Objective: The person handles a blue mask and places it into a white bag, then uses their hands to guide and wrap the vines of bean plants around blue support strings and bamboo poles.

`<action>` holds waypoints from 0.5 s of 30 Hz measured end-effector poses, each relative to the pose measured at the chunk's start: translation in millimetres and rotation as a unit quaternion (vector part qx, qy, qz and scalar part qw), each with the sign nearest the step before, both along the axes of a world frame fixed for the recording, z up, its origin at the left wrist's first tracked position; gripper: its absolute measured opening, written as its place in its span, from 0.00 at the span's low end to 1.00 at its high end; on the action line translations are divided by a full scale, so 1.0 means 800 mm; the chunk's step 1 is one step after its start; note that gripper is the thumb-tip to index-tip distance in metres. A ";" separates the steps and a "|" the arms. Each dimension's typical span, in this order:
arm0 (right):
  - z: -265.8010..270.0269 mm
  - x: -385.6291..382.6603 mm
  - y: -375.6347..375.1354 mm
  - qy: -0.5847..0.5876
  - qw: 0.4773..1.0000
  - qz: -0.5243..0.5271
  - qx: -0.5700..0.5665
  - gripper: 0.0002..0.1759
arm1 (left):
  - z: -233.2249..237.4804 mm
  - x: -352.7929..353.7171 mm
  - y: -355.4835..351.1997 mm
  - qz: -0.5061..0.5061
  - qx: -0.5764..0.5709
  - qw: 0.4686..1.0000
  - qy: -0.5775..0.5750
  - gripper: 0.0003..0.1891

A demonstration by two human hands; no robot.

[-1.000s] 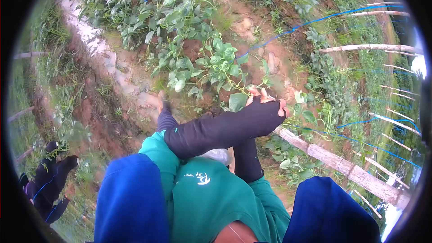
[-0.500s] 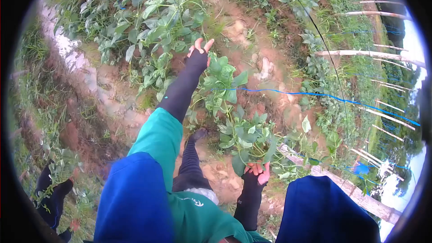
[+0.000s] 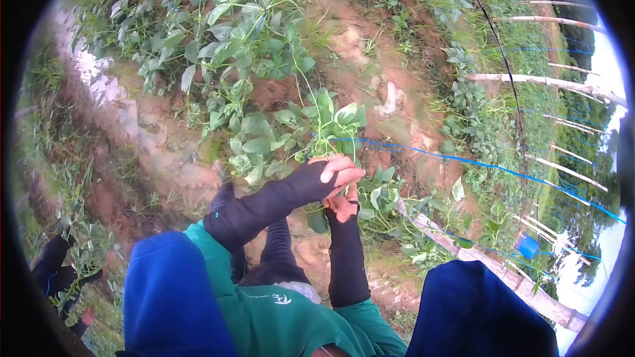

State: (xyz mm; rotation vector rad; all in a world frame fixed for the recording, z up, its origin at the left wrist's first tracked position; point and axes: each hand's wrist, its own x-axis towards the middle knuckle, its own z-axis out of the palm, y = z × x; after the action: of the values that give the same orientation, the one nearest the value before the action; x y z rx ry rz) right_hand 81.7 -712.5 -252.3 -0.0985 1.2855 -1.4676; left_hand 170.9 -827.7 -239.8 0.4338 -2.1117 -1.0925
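Both hands meet at the middle of the frame, just below a leafy green bean vine [image 3: 324,119] growing from the red-brown soil [image 3: 370,59]. The left hand [image 3: 336,173], in a black arm sleeve, comes in from the left with its fingers [image 3: 344,175] curled closed over the vine's stems. The right hand [image 3: 344,206] rises from below and touches the left from underneath; whether its fingers grip anything cannot be told. A thin blue cord [image 3: 463,160] runs from the vine towards the right edge. A pale wooden pole [image 3: 489,268] lies at lower right.
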 end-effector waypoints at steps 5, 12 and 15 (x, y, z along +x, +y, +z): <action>-0.078 -0.012 -0.003 -0.037 0.995 0.046 -0.081 0.20 | -0.003 0.001 0.018 -0.079 0.055 0.992 0.078 0.16; -0.031 -0.012 0.030 0.231 0.957 -0.019 0.172 0.14 | -0.197 -0.043 -0.115 0.377 0.633 0.670 0.090 0.29; -0.048 -0.013 0.047 0.272 0.951 -0.054 0.138 0.16 | -0.166 -0.061 -0.122 0.254 0.733 0.611 0.158 0.25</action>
State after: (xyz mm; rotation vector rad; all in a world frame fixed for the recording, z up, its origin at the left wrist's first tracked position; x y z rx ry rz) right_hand 71.1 -674.8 -291.0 -0.2657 1.9603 -1.3830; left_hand 122.3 -925.0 -372.2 1.3171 -0.2382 -2.0747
